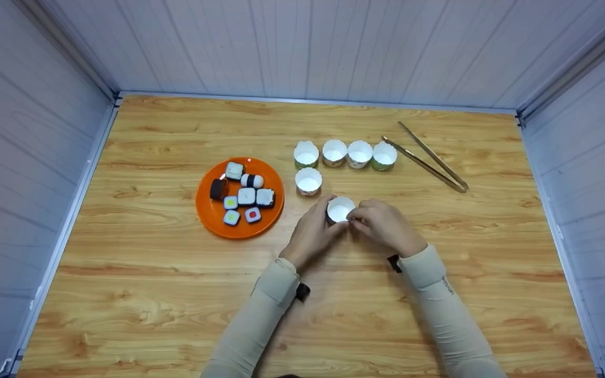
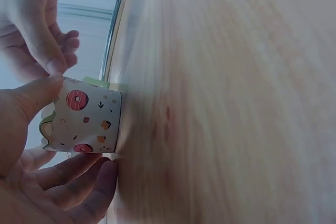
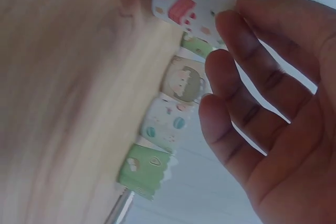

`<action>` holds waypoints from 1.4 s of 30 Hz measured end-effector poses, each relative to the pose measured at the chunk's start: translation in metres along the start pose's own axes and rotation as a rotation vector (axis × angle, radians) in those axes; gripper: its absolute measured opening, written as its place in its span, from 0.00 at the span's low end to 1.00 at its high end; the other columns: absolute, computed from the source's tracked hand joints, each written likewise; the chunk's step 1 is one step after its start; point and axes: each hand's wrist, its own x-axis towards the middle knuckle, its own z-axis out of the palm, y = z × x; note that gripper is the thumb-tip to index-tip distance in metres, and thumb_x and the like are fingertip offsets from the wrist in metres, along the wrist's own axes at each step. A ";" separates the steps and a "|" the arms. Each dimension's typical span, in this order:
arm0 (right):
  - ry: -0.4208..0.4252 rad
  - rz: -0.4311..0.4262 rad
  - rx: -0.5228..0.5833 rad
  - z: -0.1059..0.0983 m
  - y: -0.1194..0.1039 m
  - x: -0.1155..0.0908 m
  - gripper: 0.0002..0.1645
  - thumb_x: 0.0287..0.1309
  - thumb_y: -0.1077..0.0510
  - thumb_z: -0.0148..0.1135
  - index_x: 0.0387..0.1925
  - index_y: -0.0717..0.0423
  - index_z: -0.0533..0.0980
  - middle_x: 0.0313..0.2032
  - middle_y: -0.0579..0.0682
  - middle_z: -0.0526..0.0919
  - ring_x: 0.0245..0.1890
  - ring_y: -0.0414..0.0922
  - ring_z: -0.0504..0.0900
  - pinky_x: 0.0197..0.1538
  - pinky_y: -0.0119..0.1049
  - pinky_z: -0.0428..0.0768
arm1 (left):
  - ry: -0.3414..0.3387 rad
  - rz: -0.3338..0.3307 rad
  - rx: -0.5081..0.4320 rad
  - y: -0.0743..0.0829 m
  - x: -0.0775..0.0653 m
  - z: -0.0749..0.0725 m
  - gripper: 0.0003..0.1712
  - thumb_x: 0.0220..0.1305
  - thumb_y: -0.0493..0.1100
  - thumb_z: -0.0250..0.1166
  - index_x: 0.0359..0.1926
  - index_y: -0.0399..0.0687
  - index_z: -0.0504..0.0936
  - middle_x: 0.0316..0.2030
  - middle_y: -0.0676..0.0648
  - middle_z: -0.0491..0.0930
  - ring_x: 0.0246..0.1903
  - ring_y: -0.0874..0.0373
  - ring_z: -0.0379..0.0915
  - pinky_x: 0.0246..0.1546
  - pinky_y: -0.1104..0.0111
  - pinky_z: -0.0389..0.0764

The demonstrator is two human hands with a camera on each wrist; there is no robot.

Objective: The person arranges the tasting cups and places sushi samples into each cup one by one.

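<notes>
A white-lined paper baking cup [image 1: 341,209] stands upright on the table between both hands. Its printed outside, with pink donuts and small leaves, faces the left wrist camera. My left hand [image 1: 314,231] holds this cup from the left, thumb at the near rim and fingers curled round the far side. From the right, my right hand [image 1: 384,224] pinches the cup's rim between thumb and index finger, close to the left thumb. The other right fingers are bent loosely away from the cup in the right wrist view.
Several more paper cups [image 1: 360,154] stand in a row behind, with another cup [image 1: 309,181] in front of the row's left end. Metal tongs [image 1: 439,170] lie spread at the right. An orange plate [image 1: 210,223] at the left bears several sushi pieces [image 1: 247,196].
</notes>
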 end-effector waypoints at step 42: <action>0.337 -0.053 -0.064 -0.024 0.022 0.018 0.04 0.60 0.62 0.70 0.37 0.57 0.87 0.32 0.52 0.83 0.31 0.49 0.78 0.32 0.41 0.79 | -0.045 -0.054 -0.026 0.000 0.002 -0.003 0.38 0.62 0.47 0.73 0.69 0.48 0.67 0.66 0.47 0.71 0.65 0.56 0.66 0.64 0.61 0.66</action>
